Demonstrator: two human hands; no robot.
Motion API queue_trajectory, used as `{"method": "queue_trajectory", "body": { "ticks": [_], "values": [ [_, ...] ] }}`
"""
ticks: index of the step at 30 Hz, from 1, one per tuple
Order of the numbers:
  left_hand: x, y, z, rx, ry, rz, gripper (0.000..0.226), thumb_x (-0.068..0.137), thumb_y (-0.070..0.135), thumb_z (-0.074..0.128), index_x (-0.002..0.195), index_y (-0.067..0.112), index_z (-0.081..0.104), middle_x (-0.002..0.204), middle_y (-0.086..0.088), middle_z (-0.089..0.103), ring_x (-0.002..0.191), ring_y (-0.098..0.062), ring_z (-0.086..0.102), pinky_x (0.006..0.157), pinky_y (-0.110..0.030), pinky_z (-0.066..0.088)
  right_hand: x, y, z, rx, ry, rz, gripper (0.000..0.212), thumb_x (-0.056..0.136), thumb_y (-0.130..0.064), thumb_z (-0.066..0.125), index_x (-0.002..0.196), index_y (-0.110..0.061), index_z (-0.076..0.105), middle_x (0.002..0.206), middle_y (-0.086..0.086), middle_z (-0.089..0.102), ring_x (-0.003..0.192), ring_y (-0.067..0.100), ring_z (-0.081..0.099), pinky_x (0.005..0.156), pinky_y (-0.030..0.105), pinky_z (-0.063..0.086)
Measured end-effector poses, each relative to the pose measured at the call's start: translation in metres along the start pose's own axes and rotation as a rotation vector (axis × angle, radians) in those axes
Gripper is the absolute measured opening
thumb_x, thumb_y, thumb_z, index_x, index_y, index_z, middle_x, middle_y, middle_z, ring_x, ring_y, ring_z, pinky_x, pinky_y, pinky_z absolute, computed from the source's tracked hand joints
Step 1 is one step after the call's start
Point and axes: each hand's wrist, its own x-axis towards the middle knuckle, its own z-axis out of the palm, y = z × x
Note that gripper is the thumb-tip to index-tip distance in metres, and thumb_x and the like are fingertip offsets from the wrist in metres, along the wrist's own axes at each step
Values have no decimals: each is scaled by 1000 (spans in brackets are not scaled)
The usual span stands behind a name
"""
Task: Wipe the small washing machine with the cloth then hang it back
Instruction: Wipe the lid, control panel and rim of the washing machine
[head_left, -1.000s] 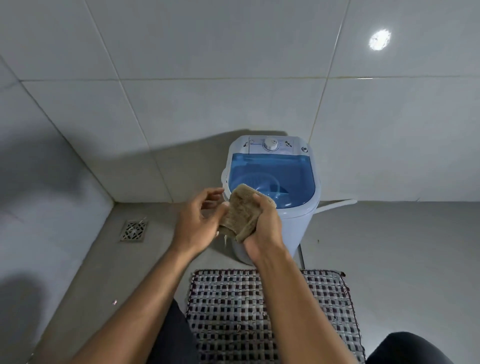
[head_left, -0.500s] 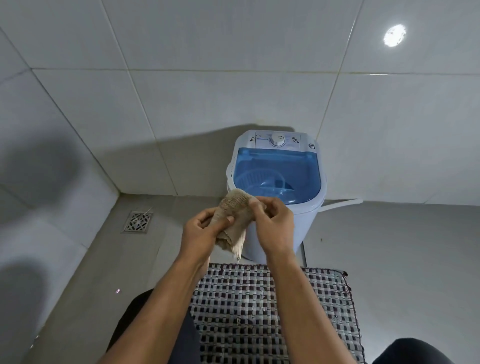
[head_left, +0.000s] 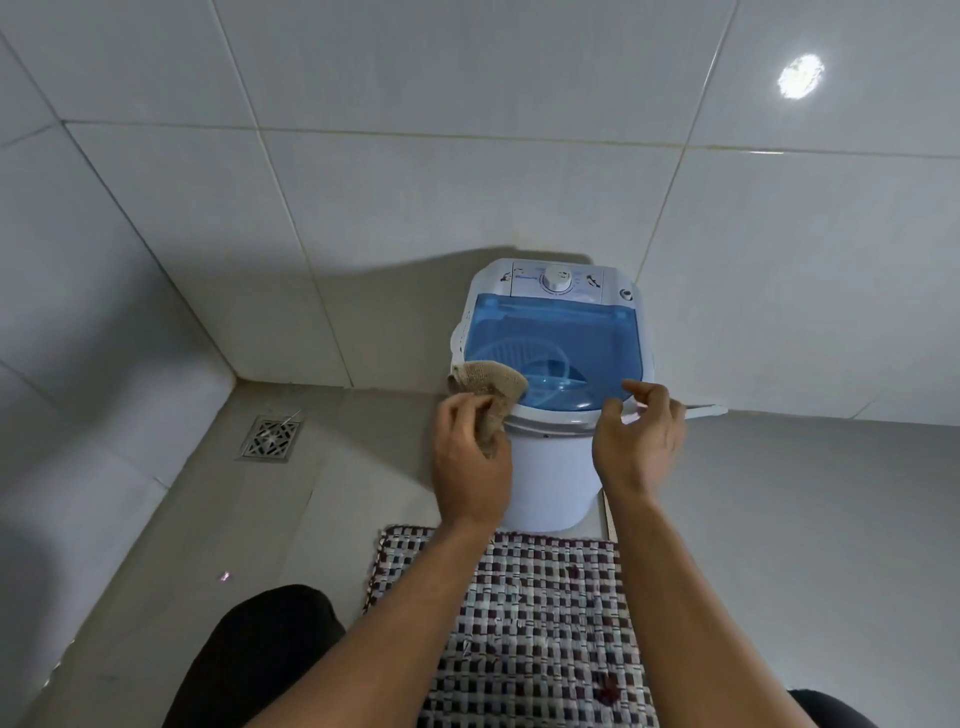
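Observation:
A small white washing machine (head_left: 550, 467) with a clear blue lid and a control dial at the back stands on the floor against the tiled wall. My left hand (head_left: 467, 457) grips a bunched brown cloth (head_left: 488, 384), whose top rests on the front left corner of the lid. My right hand (head_left: 639, 441) hovers at the machine's front right edge, fingers apart and holding nothing.
A checked woven mat (head_left: 530, 623) lies on the floor in front of the machine. A metal floor drain (head_left: 267, 439) sits at the left near the wall corner. A white hose (head_left: 704, 410) pokes out to the machine's right. My dark-clothed knees show at the bottom.
My right hand has let go of the cloth and moved right. My left hand has carried the cloth up onto the lid's front left corner.

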Motion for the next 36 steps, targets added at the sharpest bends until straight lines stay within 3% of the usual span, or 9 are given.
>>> {"method": "queue_trajectory", "body": {
  "ticks": [2, 5, 8, 10, 14, 20, 28, 33, 36],
  "values": [
    [-12, -1, 4, 36, -90, 13, 60, 91, 12, 66, 148, 20, 51, 154, 2, 42, 134, -7, 44, 107, -25, 46, 13, 5, 5, -90, -27, -62, 37, 93, -17, 57, 130, -18, 56, 137, 9, 51, 129, 28, 47, 104, 35, 37],
    [-23, -4, 9, 90, -267, 26, 77, 100, 27, 56, 163, 31, 12, 173, 8, -7, 152, -4, 14, 104, -18, 42, 36, 14, 12, -208, -203, -136, 51, 103, -24, 45, 153, -18, 38, 164, 8, 30, 152, 28, 26, 124, 44, 26],
    [-21, -5, 10, 102, -362, 34, 80, 103, 34, 47, 162, 32, -7, 166, 16, -30, 159, -14, -6, 111, -38, 48, 48, 27, 16, -310, -365, -183, 57, 109, -35, 30, 162, -16, 20, 173, 5, 8, 160, 23, -1, 129, 40, 2],
    [-16, -4, 10, 109, -396, 2, 79, 104, 35, 43, 161, 32, -11, 164, 19, -34, 158, -11, -15, 121, -47, 37, 48, 37, 15, -353, -393, -243, 60, 110, -37, 26, 163, -14, 13, 173, 6, 1, 159, 22, -9, 128, 35, -7],
    [-5, 0, 9, 126, -408, 8, 78, 102, 40, 35, 161, 25, -13, 165, 9, -35, 156, -11, -23, 129, -36, 9, 47, 53, 10, -468, -363, -433, 64, 109, -40, 22, 163, -9, 5, 171, 11, -6, 158, 26, -14, 126, 34, -10],
    [32, -3, 3, 184, -507, -98, 73, 105, 44, 30, 161, 27, -15, 166, 6, -34, 160, -18, -1, 123, -44, 32, 44, 53, 10, -485, -386, -442, 66, 109, -45, 20, 162, -11, -1, 171, 5, -12, 157, 21, -21, 126, 33, -11],
    [84, -8, -1, 235, -584, -131, 69, 103, 43, 28, 163, 28, -3, 172, 5, -15, 159, -14, 2, 124, -49, 26, 42, 50, 9, -501, -382, -436, 69, 105, -48, 14, 162, -13, -2, 170, 4, -14, 156, 18, -22, 124, 30, -14],
    [128, -7, 3, 276, -624, -63, 62, 105, 32, 28, 164, 21, 9, 173, 3, 1, 159, -14, 5, 127, -38, 13, 41, 51, 11, -507, -367, -444, 69, 105, -49, 11, 162, -13, -3, 171, 5, -14, 156, 17, -24, 124, 30, -14],
    [147, -6, 10, 333, -662, -30, 59, 107, 32, 24, 164, 21, 9, 173, 1, 3, 159, -18, 9, 127, -38, 14, 40, 52, 12, -512, -349, -450, 69, 105, -48, 10, 162, -12, -1, 171, 5, -13, 156, 17, -23, 125, 29, -14]
  ]
}}
